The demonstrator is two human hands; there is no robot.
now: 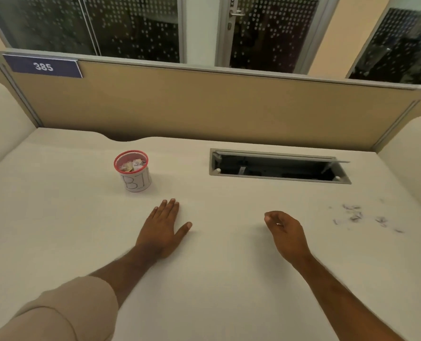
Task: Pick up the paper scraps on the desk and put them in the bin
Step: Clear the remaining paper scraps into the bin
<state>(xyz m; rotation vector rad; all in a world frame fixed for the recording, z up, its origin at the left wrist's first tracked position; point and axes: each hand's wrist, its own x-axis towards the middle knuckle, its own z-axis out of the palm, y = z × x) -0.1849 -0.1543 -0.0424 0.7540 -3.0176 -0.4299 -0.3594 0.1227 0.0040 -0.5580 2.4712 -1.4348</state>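
The worktop (57,217) is a smooth, matt, off-white slab with a wavy notch cut in its far edge. On it stands the bin (133,171), a small round cup with a red mesh rim and a white paper wrap hand-lettered "BI…"; the rest of the word curves out of sight. Crumpled paper scraps (130,165) lie inside it. More scraps (357,215), small greyish shreds, are scattered on the worktop at the far right, well apart from the bin.

The left hand (164,226) lies flat, palm down, fingers straight and together, thumb spread, just in front of the bin and holding nothing. The right hand (287,231) hangs with fingers loosely curled; nothing shows in it, and it sits between the left hand and the loose shreds.

A rectangular metal-framed cable hatch (278,167) is open in the worktop behind the right hand. A tan partition (204,107) backs the worktop, bearing a dark blue plate (43,66) reading "385". A beige sleeve (64,308) covers the left upper arm
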